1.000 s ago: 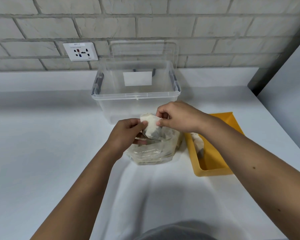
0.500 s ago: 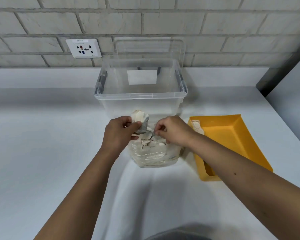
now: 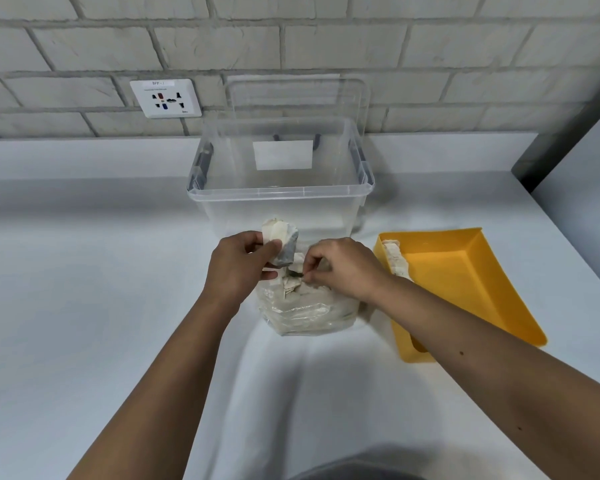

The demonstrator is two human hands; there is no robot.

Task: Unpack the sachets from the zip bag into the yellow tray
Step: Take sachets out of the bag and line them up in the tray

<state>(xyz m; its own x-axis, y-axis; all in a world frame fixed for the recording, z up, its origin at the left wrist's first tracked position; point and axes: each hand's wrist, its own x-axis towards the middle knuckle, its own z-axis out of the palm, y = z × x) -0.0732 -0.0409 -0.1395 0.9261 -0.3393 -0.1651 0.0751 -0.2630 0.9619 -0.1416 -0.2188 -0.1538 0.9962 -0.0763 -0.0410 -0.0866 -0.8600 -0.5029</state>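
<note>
A clear zip bag (image 3: pixel 309 311) full of pale sachets stands on the white table in front of me. My left hand (image 3: pixel 238 268) holds a small bunch of sachets (image 3: pixel 280 242) above the bag's left side. My right hand (image 3: pixel 340 268) is at the bag's open mouth, its fingertips pinched on a sachet inside. The yellow tray (image 3: pixel 465 282) lies to the right of the bag, with a few sachets (image 3: pixel 394 258) lined along its left wall. My right forearm crosses the tray's near left corner.
An open clear plastic storage box (image 3: pixel 281 194) stands just behind the bag, its lid leaning on the brick wall. A wall socket (image 3: pixel 166 98) is at the back left. A grey panel rises at the far right.
My right hand let go of the sachets held with the left hand and dropped to the bag's mouth. The left hand kept the bunch. The view shifted, uncovering more of the tray.
</note>
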